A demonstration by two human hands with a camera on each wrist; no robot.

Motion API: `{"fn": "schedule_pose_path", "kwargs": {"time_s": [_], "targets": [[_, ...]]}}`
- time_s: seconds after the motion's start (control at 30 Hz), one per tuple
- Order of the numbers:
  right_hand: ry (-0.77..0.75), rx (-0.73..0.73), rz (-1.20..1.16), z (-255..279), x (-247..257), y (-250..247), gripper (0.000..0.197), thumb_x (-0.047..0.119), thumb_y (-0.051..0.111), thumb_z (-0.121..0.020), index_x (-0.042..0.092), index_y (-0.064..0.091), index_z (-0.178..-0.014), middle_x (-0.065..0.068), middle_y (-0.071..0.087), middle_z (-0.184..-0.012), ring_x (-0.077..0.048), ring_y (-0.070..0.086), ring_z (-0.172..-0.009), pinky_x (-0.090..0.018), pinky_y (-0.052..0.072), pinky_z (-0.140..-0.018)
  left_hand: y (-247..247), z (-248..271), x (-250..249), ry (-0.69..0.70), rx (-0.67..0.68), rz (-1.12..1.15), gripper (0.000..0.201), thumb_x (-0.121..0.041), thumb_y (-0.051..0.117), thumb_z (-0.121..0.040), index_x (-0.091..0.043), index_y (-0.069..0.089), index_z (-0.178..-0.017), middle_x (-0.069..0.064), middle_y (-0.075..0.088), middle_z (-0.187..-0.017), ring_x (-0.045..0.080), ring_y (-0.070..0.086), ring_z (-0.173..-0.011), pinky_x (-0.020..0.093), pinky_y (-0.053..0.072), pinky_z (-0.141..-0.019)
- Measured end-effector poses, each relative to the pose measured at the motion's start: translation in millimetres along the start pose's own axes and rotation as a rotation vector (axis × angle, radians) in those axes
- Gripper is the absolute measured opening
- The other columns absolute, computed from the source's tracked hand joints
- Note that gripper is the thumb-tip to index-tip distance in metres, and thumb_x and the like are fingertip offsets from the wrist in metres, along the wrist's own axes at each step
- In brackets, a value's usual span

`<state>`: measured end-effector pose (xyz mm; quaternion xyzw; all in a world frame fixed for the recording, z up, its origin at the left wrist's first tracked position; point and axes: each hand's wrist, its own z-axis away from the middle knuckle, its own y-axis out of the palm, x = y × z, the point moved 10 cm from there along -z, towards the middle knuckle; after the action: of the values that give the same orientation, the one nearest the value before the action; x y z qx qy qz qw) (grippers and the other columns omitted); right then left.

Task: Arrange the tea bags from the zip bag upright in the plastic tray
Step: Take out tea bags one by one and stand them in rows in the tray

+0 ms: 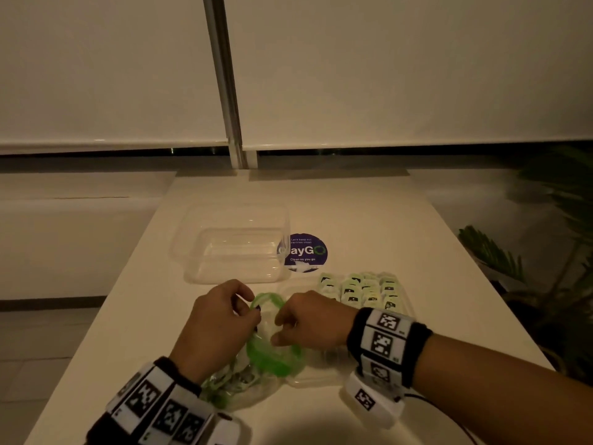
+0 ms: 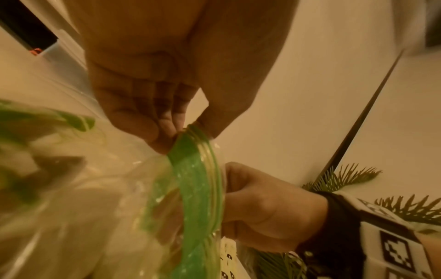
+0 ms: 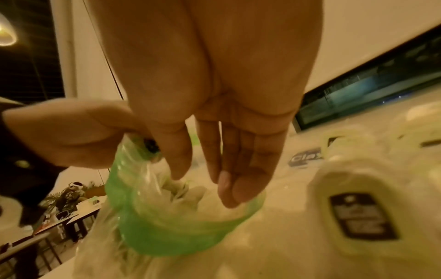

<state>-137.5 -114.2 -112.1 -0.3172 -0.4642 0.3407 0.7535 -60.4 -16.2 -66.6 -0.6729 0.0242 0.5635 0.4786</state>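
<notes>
Both hands are seen low in the centre of the head view, at the green-rimmed mouth of the zip bag (image 1: 272,361). The left hand (image 1: 218,319) is curled, and the green zip strip (image 2: 198,169) is pinched between its thumb and fingertips (image 2: 164,139). The right hand (image 1: 308,319) is closed on the opposite edge of the mouth, with the thumb outside and the fingers (image 3: 233,181) hooked over the rim, so the opening is held apart between them. Pale green tea bags (image 1: 231,380) are visible through the clear plastic of the bag, below the left wrist, and the bag lies on the white bench (image 1: 401,220). Just right of the right hand, a shallow plastic tray (image 1: 406,295) is filled with rows of tea bags (image 1: 362,290) standing on edge. Above the hands, toward the centre of the frame, an empty clear container (image 1: 195,239) is seen, and a round purple sticker (image 1: 308,252) lies beside its right wall. Plant leaves (image 1: 494,258) are seen at the right edge.
</notes>
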Motion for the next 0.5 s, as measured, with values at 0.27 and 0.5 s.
{"fn": "schedule_pose_path", "kwargs": {"time_s": [0.27,0.5], "targets": [[0.000,0.022,-0.001,-19.1,24.6,6.7,0.045,0.037,0.057,-0.094,0.010,0.060,-0.131,-0.012,0.066,-0.122,-0.027,0.061,-0.109,-0.030,0.046,-0.091,-15.8,6.2,6.1,0.011,-0.082,0.181,0.009,-0.012,0.070,-0.082,-0.020,0.065,-0.084,0.001,0.068,-0.064,0.016,0.065,-0.052,0.033,0.052,-0.056],[-0.012,0.124,0.007,-21.3,54.0,22.9,0.023,0.020,0.042,-0.099,0.004,0.055,-0.088,-0.015,0.056,-0.091,-0.030,0.052,-0.083,-0.033,0.038,-0.073,-28.3,15.7,6.2,0.056,-0.128,0.274,0.010,-0.009,0.067,-0.085,-0.019,0.067,-0.089,-0.002,0.068,-0.068,0.009,0.068,-0.059,0.025,0.049,-0.058]]}}
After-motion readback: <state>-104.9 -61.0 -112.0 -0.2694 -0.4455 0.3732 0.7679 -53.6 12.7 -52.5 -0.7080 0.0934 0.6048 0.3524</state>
